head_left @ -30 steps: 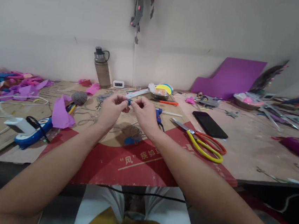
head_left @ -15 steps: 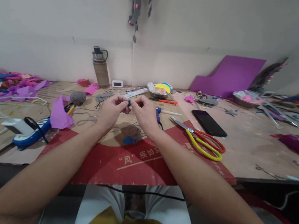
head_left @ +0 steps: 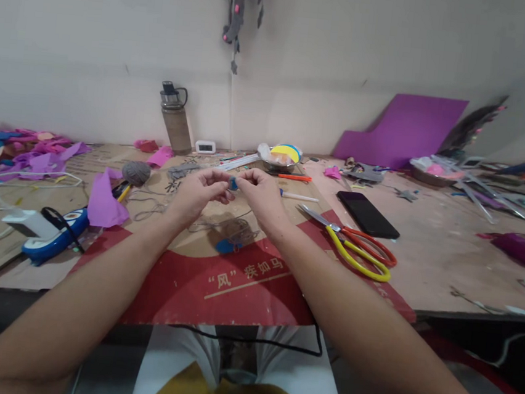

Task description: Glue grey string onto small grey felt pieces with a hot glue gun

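A small blue piece (head_left: 233, 183), perhaps felt, is pinched in the fingertips of my right hand (head_left: 262, 198). Just left of it, my left hand (head_left: 199, 194) has its thumb and fingers pressed together; what they hold is too small to make out. Below the hands, a loose tangle of grey yarn (head_left: 241, 229) lies on the board, partly over a flat blue piece (head_left: 226, 246). Behind my right hand is a blue glue gun, mostly hidden, with a white glue stick (head_left: 300, 196) pointing right.
Scissors (head_left: 334, 227) with red and yellow handles and a black phone (head_left: 367, 214) lie to the right. Leftward are a grey yarn ball (head_left: 136, 173), purple felt (head_left: 107, 199) and a power strip (head_left: 57, 236). A bottle (head_left: 176, 119) and a bowl (head_left: 281, 161) stand by the wall.
My hands have drawn slightly apart at the fingertips. More of the small blue piece shows, now at my right fingers. My right hand covers more of the glue gun.
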Demonstrator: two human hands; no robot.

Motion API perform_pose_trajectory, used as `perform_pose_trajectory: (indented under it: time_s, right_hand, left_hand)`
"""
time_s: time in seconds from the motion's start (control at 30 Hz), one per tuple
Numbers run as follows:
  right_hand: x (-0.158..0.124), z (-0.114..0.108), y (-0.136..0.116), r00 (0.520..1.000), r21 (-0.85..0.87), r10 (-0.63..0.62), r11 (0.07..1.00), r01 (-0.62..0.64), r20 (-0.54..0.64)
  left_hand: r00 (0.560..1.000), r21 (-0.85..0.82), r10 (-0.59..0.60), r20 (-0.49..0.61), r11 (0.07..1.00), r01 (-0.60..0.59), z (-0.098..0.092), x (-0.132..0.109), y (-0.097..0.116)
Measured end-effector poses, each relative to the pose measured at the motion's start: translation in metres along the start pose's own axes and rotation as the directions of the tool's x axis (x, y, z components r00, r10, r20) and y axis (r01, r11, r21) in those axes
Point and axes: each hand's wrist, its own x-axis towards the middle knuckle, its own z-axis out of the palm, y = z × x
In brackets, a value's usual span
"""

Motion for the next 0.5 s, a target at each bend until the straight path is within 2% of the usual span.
perform_pose_trajectory:
  time_s: [0.13,0.3,0.37,0.5]
  right_hand:
    - [-0.0035,-0.0004,-0.0033,1.000,-0.036,-0.003,0.999,0.004,0.026]
    - [-0.0095,0.0004,-0.0099,0.994,-0.159,-0.082,0.983,0.092,0.065]
    - [-0.0103,0.0006,-0.0097,0.990,-0.180,-0.113,0.975,0.127,0.086]
    - [-0.0092,0.0025,-0.0030,0.985,-0.145,-0.132,0.978,0.148,0.112]
  left_hand:
    - [0.998,0.179,0.050,-0.031,0.983,-0.043,0.0018,-0.0025,0.0041]
    - [0.992,0.371,0.095,-0.079,0.927,-0.059,0.0016,-0.0049,0.0088]
    - [0.990,0.379,0.099,-0.101,0.924,-0.054,0.0003,-0.0043,0.0087]
    - [0.982,0.294,0.103,-0.157,0.954,-0.053,-0.0026,-0.0013,0.0054]
